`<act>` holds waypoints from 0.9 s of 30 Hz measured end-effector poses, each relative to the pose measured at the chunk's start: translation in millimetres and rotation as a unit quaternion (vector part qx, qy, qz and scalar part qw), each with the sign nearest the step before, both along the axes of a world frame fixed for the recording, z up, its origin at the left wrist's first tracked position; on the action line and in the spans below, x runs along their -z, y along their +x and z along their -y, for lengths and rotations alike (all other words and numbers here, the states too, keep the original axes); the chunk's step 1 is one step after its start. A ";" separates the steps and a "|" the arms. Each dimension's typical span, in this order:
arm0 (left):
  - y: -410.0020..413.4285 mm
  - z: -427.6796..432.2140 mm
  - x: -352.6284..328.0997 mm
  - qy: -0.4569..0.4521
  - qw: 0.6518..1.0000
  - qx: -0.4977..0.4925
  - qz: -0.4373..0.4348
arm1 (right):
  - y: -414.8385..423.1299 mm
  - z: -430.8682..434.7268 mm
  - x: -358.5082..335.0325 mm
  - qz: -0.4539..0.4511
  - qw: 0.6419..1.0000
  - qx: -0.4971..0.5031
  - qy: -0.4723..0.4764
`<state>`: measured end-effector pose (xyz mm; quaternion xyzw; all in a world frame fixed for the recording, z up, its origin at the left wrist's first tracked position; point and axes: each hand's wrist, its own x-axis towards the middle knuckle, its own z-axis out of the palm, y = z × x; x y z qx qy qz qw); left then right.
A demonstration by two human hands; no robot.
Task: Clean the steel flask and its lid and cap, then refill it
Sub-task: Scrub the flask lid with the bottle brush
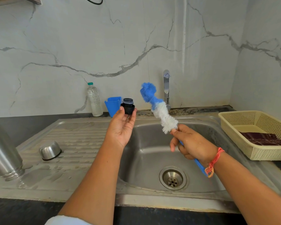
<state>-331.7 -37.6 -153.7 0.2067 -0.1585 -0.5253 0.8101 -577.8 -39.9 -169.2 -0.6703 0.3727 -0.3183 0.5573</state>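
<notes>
Pinching the black lid by its rim at mid frame, the left hand holds something light, hard, maybe slippery. The right hand curls round the brush.

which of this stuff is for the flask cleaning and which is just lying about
In the job: steel flask, steel cap, black lid in left hand, bottle brush in right hand.
Lying about: blue tub, cream basket, dark cloth, water bottle.

Flask far left on drainboard, cap just right; sink centre, basket far right, bottle behind.
</notes>
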 end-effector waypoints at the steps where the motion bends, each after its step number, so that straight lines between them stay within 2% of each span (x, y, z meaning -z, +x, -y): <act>1: 0.5 0.6 0.3 0.005 1.000 -0.001 -0.001 | 0.2 -0.7 -0.2 -0.007 1.000 -0.005 -0.006; 6: 4.6 2.7 4.1 0.024 0.999 -0.018 -0.018 | 5.7 -2.1 2.3 -0.063 0.998 -0.005 -0.029; 12: 5.2 3.0 5.7 0.032 0.999 -0.033 -0.008 | 2.2 -10.5 -3.9 -0.055 0.997 -0.044 -0.013; 17: -5.4 1.2 5.6 0.055 0.992 0.009 0.110 | -0.3 -10.8 -10.2 -0.001 0.995 -0.075 0.063; 22: -2.6 4.2 6.3 0.053 0.988 -0.043 0.137 | -3.6 -12.2 -13.5 0.053 0.981 -0.118 0.142; 27: -11.4 0.2 6.6 0.057 0.979 -0.015 0.193 | -8.9 -9.4 -14.8 0.128 0.965 -0.114 0.198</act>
